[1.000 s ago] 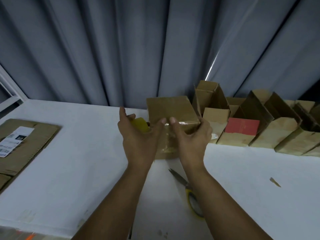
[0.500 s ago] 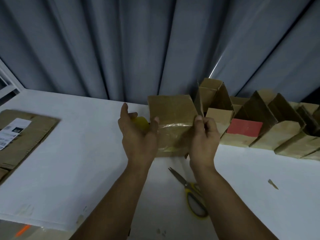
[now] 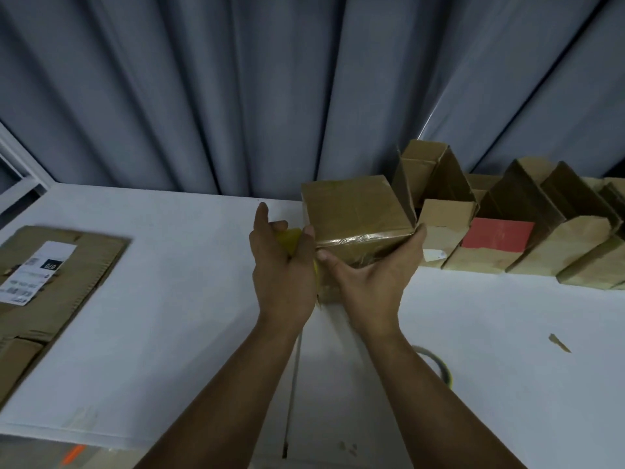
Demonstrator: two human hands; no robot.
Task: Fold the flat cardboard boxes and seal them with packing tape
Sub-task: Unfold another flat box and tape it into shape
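Scissors (image 3: 445, 368) lie closest to me on the white table (image 3: 169, 316). Only a yellow handle loop shows past my right forearm, whereas half a second ago the blades lay in plain sight between my arms.

Just beyond, my right hand (image 3: 372, 282) has turned palm-up against the near face of the box (image 3: 355, 211). Its fingers are spread and nearly straight, with the thumb at the left of that face and the fingertips reaching its right corner. Half a second ago this hand was on the right edge with curled fingers, and a second ago both thumbs were pressing along the taped edge. I judge the pressing-down finished, and I am now cradling the box to turn it toward another seam.

My left hand (image 3: 284, 269) is beside the box's left side, fingers curled round the yellow tape roll (image 3: 290, 239) and index finger raised. That grip looks unchanged. The strip of tape (image 3: 365, 239) glints along the near top edge and is wrinkled below it. The box's top face shows more fully to me than before. I cannot tell whether the box rests on the table or hangs in my hands.

Well off to the left, the flat cardboard (image 3: 84, 265) with its white label (image 3: 33, 272) waits unfolded. Just behind the box to the right stands the row of folded boxes (image 3: 507, 238), and behind everything hangs the grey curtain (image 3: 304, 96).
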